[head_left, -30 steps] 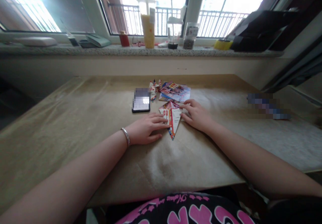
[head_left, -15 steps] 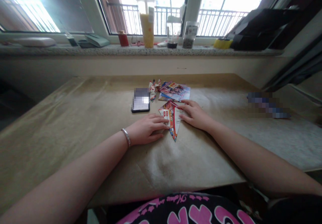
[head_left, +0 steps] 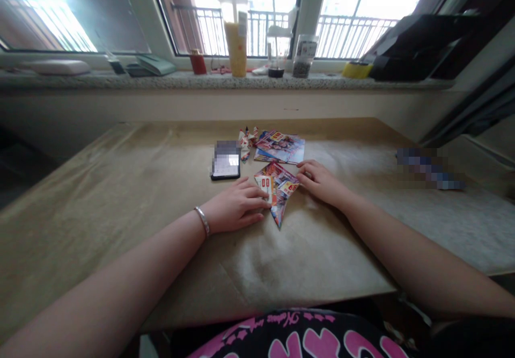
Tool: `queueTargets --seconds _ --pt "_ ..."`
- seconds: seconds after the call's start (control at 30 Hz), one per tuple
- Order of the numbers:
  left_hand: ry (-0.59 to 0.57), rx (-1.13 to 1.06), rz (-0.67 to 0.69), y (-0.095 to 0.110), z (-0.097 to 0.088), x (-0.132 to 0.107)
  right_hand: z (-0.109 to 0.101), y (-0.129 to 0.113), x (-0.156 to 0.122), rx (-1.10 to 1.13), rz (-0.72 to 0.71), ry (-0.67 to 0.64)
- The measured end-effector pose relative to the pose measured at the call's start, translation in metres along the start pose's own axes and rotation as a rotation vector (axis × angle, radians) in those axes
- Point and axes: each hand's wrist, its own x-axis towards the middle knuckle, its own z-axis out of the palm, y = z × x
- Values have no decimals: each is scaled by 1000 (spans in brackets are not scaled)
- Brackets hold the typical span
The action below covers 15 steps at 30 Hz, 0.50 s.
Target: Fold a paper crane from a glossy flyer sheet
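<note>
Paper (head_left: 278, 189) beneath loosely extended left grip (head_left: 239, 205)

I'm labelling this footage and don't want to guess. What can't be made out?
In the head view:
Phone: screen content blurred by pixelation.
Folded paper: partly covered by the left hand; its fine print is too small.
Object at far right: pixelated.
Shirt: large lettering cut off by the bottom edge.
</note>
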Motion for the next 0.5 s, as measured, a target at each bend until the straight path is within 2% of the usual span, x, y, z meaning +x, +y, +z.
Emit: queueTargets --seconds 0.2,0.5 --pt "70 -77 43 2 3 1 -1 1 -3 -82 -110 -96" --pt "75 -154 -68 -7 9 -2 1 -5 -4 -78 -237 -136"
